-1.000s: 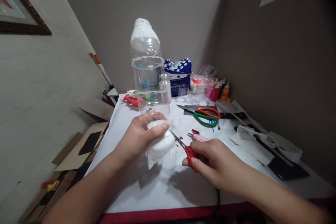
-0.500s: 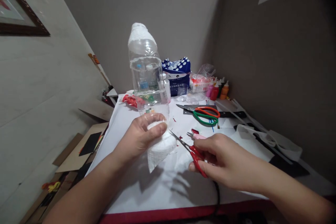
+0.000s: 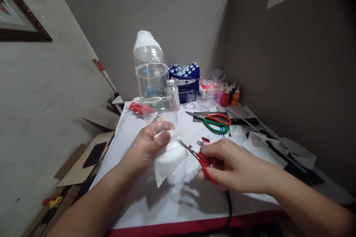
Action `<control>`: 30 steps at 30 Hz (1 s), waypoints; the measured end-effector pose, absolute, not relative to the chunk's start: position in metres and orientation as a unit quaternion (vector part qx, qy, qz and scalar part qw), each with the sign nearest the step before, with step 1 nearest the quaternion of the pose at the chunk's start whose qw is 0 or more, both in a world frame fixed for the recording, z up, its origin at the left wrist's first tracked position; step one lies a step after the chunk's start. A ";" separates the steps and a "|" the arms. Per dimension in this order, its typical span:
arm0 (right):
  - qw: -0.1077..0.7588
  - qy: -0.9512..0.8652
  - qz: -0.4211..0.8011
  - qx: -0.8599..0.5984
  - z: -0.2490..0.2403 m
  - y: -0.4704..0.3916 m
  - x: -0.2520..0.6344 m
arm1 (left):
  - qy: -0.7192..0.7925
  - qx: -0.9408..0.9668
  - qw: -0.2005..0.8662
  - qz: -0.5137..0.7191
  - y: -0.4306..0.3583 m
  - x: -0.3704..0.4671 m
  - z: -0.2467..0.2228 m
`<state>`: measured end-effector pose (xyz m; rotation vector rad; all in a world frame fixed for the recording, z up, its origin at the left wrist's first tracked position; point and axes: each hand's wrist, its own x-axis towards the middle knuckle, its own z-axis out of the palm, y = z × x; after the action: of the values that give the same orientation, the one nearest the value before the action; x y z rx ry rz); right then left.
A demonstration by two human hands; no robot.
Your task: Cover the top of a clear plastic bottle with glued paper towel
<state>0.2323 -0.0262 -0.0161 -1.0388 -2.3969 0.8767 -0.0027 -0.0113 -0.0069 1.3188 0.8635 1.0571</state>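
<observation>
My left hand (image 3: 150,142) grips a clear plastic bottle (image 3: 154,89) near its lower end. White material covers the bottle's tapered top, and a white cloth-like piece (image 3: 168,163) hangs below my fingers, ending in a pointed corner. In my right hand (image 3: 219,164) are small red-handled scissors (image 3: 204,166), fingers around the handles. Their slightly parted tips point left, close to the white piece; whether they touch it is unclear.
Large scissors (image 3: 218,123) with orange and green handles lie over a dark knife (image 3: 241,121). Behind stand a blue package (image 3: 187,85), a white bottle (image 3: 174,95) and paint bottles (image 3: 226,97). A black cable (image 3: 229,207) runs off the front edge.
The view has shifted slightly. Both hands keep their holds. The thumb of my left hand has moved a little left, and the scissors' blades look slightly more parted.
</observation>
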 end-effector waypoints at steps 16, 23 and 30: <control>0.221 -0.881 0.181 -0.378 -0.019 -0.027 0.227 | 0.362 0.529 0.586 0.495 -0.020 0.009 0.002; 0.234 -0.879 0.185 -0.373 -0.024 -0.029 0.225 | 0.351 0.545 0.600 0.469 -0.024 0.006 0.002; 0.236 -0.883 0.198 -0.352 -0.024 -0.025 0.223 | 0.374 0.549 0.584 0.467 -0.025 0.006 0.005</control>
<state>0.2230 -0.0248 -0.0240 -0.9665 -2.4225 0.5441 0.0061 -0.0251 0.0050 1.2806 0.8732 1.0902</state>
